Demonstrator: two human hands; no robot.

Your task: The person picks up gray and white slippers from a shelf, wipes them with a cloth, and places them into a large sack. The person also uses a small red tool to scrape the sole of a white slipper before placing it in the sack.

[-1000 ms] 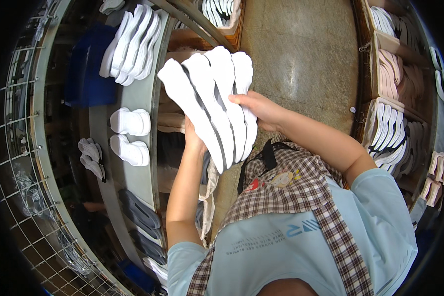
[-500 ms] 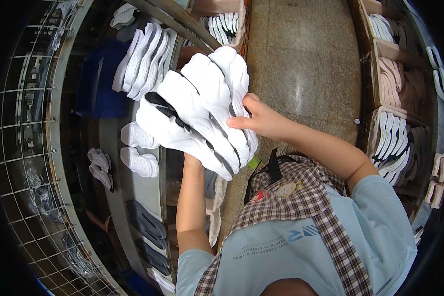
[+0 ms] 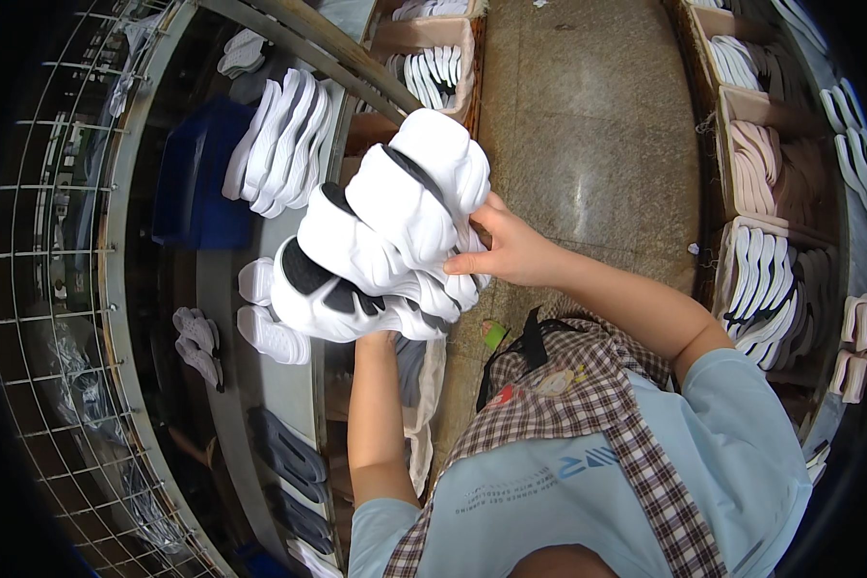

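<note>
Several white foam shoe soles [image 3: 395, 207], some with black inner faces showing, are held together in front of me as a fanned, tilted stack. My right hand [image 3: 509, 246] grips the stack's right edge, thumb on the near side and fingers partly hidden behind the soles. From below, my left hand [image 3: 377, 339] bears the stack; its fingers are hidden under it. Just left of the held stack, a row of white soles [image 3: 277, 144] stands on a metal shelf [image 3: 303, 385]. A smaller white pair [image 3: 273, 333] lies nearer to me there.
A wire grid [image 3: 58, 308] runs down the left, with a blue bin [image 3: 202, 173] between it and the shelf. Dark grey soles [image 3: 287, 448] lie nearer me. Lined crates [image 3: 771, 226] of white and pink soles line the right side of the aisle floor [image 3: 588, 125].
The held soles have tilted and spread, showing more of their black inner faces. My right hand keeps its hold on the right edge. The whole view has shifted slightly.
</note>
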